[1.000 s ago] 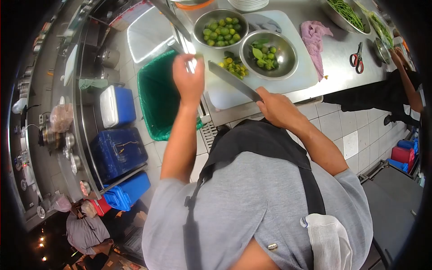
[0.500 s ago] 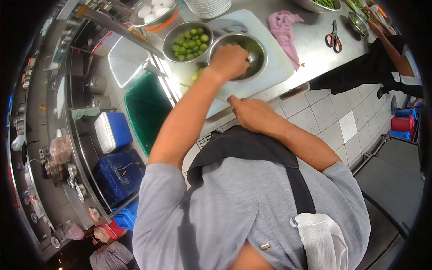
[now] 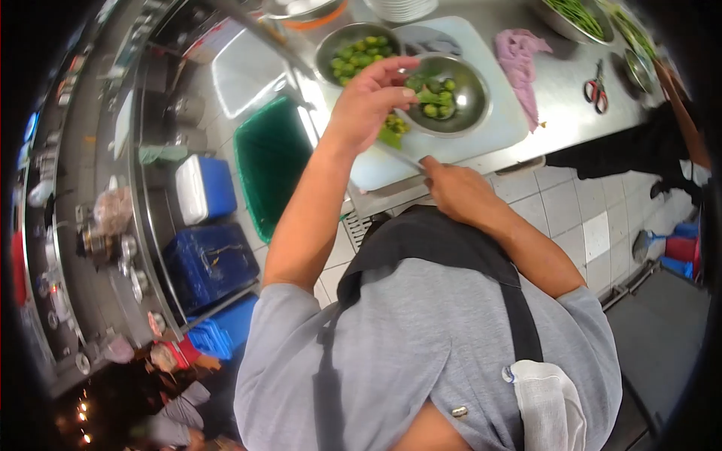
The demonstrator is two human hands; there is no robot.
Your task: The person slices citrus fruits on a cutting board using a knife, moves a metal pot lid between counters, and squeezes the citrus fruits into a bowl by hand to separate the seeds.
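My left hand is open, thumb and fingers apart, over the left rim of a steel bowl. Inside that bowl lie several small green heads that look like Brussels sprouts. A second steel bowl, full of the same sprouts, stands behind my left hand. Below the hand, yellow-green trimmings and a loose leaf rest on the white cutting board. My right hand grips a knife at the board's front edge, its blade pointing left toward the trimmings.
A pink cloth and red-handled scissors lie on the steel counter to the right. Green beans fill a bowl at the back. A green bin stands left of the counter. Another person's arm reaches in at far right.
My left hand has come up and left out of the bowl, its fingers now apart, and the sprouts inside show. The whole view has shifted, moving the counter rightward. My right hand still holds the knife.
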